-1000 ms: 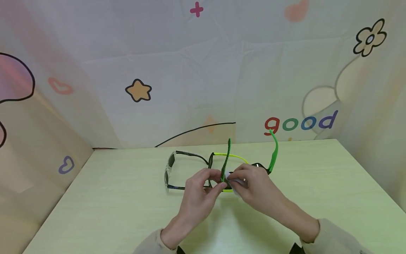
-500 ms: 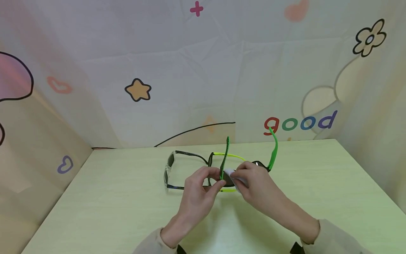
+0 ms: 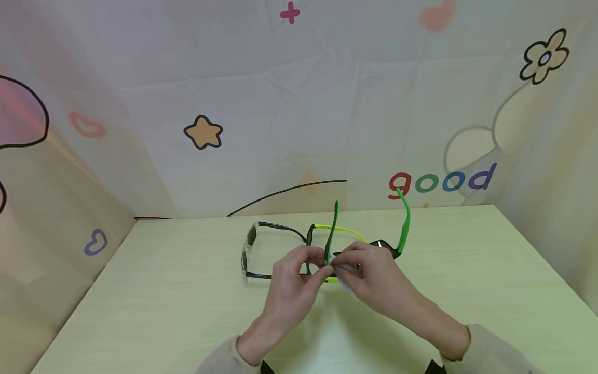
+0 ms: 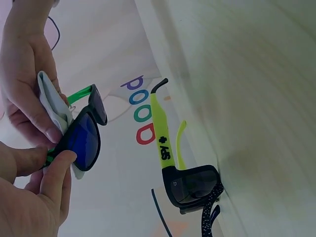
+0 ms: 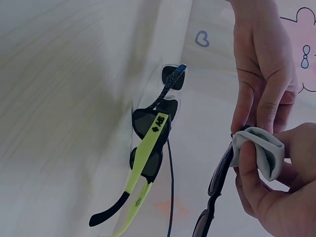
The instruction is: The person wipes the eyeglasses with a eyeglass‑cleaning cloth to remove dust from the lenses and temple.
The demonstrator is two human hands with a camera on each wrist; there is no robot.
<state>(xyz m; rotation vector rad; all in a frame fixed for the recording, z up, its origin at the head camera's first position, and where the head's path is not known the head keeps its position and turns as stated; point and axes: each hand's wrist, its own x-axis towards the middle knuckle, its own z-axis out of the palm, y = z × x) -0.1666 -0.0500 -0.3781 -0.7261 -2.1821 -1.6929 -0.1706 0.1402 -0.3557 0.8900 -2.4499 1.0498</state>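
Note:
Dark-framed sunglasses with green temples (image 3: 404, 228) are held up over the table, their blue mirrored lens (image 4: 86, 140) facing out in the left wrist view. My left hand (image 3: 294, 288) pinches the frame's left end, by the temple hinge, between thumb and fingers. With my right hand (image 3: 380, 272) I pinch a folded pale grey cloth (image 5: 261, 148) against the lens at that same end. The cloth wraps over the frame's edge in the left wrist view, and the right fingertips hide part of the lens.
Behind the hands, black sunglasses with yellow temples (image 4: 162, 133) rest on the table (image 3: 163, 306). Left of them lie clear-framed sunglasses with dark temples (image 3: 280, 227), the two pairs close together. A printed curtain (image 3: 261, 104) closes off the table's back.
My right hand and the cloth shifted slightly right, baring some of the lens, then came back left over it. The left hand keeps its grip; the other sunglasses stay put.

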